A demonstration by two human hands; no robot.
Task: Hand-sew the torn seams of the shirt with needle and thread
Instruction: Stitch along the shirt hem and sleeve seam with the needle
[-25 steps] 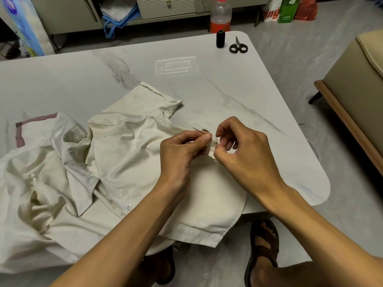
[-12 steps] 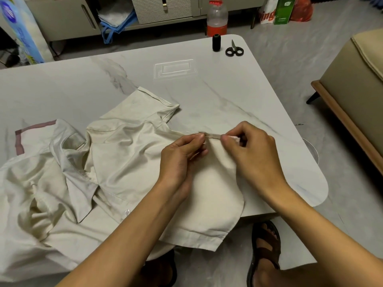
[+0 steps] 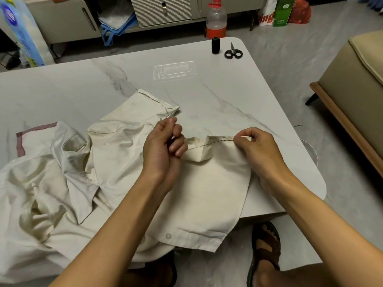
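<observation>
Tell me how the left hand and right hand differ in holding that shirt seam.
The left hand stands on edge, palm inward, fingers curled at the left end of the seam; the right hand lies knuckles up, pinching the right end. The left hand rests over the middle of the shirt; the right hand sits by its side edge. Both hold the same seam, thread running between them.

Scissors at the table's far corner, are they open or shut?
Shut. The scissors lie flat with both blades together in one narrow point and the two black handle loops side by side, beside the black thread spool.
</observation>
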